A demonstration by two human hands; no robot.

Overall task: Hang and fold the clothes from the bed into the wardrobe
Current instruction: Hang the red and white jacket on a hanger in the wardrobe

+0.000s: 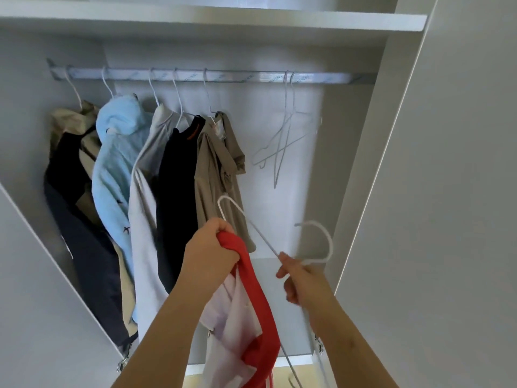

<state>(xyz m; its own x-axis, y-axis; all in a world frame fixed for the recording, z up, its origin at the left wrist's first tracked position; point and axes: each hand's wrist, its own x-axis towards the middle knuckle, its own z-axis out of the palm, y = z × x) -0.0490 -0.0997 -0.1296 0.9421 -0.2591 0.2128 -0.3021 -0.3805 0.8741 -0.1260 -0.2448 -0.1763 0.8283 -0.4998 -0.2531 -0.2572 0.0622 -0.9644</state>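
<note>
I face an open wardrobe with a metal rail. My left hand grips the red collar of a red and white garment, which hangs down between my arms. A white wire hanger reaches from that collar to my right hand, which holds its wire. The same hand also holds a second white hanger, whose hook curves up to its right. Both hands are below the rail, in front of the free right part of the wardrobe.
Several clothes hang on the left of the rail: a dark and beige jacket, a light blue hoodie, a grey top, a black shirt, a khaki shirt. Two bare hangers hang at right. A shelf runs above. Doors stand open on both sides.
</note>
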